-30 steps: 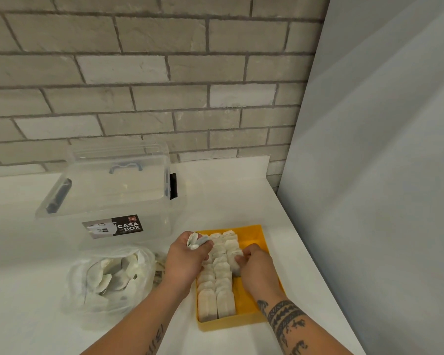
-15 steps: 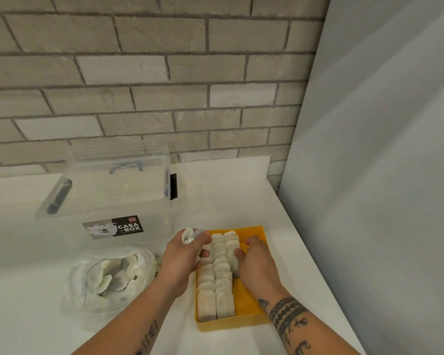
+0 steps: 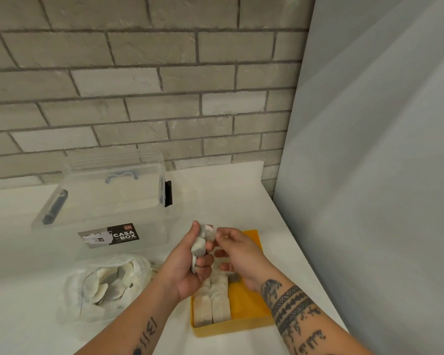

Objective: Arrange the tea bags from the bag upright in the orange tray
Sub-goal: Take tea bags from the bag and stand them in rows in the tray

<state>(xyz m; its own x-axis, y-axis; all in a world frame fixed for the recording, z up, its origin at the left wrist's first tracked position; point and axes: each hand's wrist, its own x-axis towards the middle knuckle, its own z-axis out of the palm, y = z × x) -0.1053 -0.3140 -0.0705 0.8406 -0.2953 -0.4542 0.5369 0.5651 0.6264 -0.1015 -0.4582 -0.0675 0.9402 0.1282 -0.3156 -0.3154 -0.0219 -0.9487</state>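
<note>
My left hand is curled round a small clump of tea bags, held upright in the fist with their tops sticking out above my thumb. My right hand is just beside it. Its thumb and forefinger meet at the top bag's edge and seem to pinch it, and its other fingers are loosely bent and hold nothing.

Both hands hang over the far end of the tray. Two rows stand packed under my left wrist, and there is bare orange floor under my right forearm. The bag, with plenty left in it, lies to the left of my left arm, and a clear box sits beyond it.

I judge these bags to be very light, soft and papery, so they should crumple or tear if squeezed. They look likely to cling together, and any strings may tangle. I would peel one off by its top seam with the fingertips, keep the fist loose, and set it against the standing rows so it has something to lean on.
</note>
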